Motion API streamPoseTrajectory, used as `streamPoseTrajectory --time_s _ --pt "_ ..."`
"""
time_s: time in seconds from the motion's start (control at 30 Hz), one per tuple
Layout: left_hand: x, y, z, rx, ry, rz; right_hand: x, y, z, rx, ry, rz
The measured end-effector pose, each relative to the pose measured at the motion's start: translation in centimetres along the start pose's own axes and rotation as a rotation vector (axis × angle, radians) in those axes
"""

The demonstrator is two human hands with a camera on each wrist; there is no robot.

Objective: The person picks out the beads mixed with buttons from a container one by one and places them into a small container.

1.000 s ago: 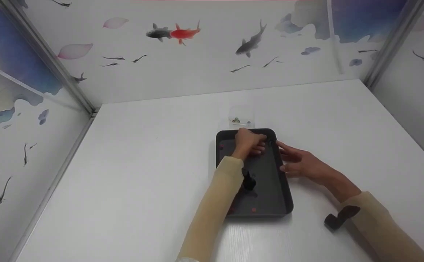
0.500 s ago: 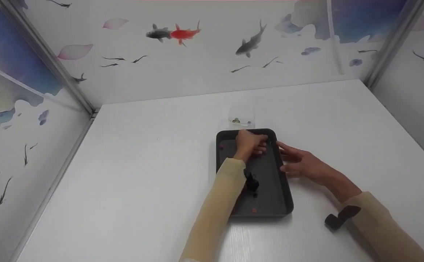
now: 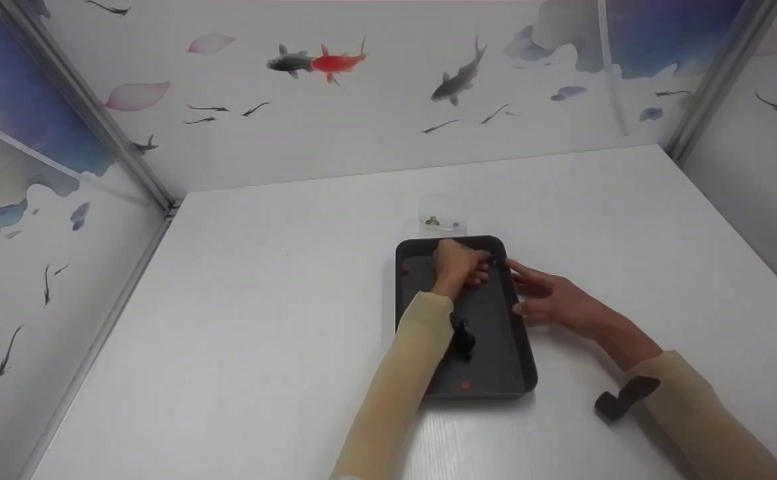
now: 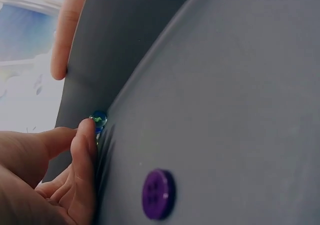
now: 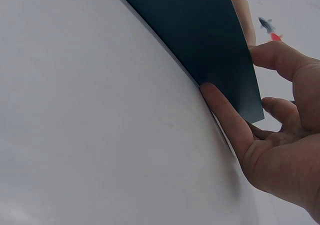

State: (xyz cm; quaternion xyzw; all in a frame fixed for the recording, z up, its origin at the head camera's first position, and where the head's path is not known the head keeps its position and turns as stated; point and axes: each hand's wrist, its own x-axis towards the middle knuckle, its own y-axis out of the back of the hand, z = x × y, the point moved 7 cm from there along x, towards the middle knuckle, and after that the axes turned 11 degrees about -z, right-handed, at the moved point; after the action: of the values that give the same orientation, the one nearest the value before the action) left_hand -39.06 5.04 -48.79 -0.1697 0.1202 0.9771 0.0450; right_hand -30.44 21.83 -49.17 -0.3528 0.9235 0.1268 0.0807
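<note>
A dark grey rectangular tray lies on the white table. My left hand reaches into its far right corner, fingers bent. In the left wrist view, thumb and forefinger pinch at a blue-green glass marble close to the tray wall. Something small and yellowish shows just below the marble, mostly hidden by the fingers. A purple button with holes is on the tray floor beside that hand. From outside, my right hand touches the tray's right wall with its fingers extended, holding nothing else.
Behind the tray stands a clear container with a few small items. Small red pieces lie in the tray. A black wrist camera hangs over it. Printed walls border the table.
My left hand and forearm have shifted very slightly right and nearer, staying at the tray's far right corner. The right hand and tray have not moved.
</note>
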Motion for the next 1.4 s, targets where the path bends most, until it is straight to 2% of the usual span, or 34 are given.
streamPoseTrajectory --time_s 0.3,0.57,0.73,0.93,1.17,1.4 --pt "0.1 0.0 -0.1 0.016 -0.025 0.004 0.1 0.1 0.1 -0.014 -0.018 0.008" --pt "0.0 -0.2 -0.3 0.035 -0.015 0.003 0.0 0.0 0.2 -0.014 -0.018 0.011" --pt "-0.2 -0.2 -0.1 0.028 -0.038 0.011 0.0 0.1 0.1 -0.035 -0.026 0.018" --pt "-0.5 -0.1 0.1 0.038 -0.064 0.004 0.0 0.1 0.2 -0.008 -0.016 0.006" --pt "-0.7 0.1 0.2 0.031 -0.049 -0.001 0.0 0.1 0.1 -0.014 -0.016 0.009" --pt "-0.9 0.1 0.3 0.020 -0.010 -0.040 0.0 0.0 0.1 0.006 -0.021 0.007"
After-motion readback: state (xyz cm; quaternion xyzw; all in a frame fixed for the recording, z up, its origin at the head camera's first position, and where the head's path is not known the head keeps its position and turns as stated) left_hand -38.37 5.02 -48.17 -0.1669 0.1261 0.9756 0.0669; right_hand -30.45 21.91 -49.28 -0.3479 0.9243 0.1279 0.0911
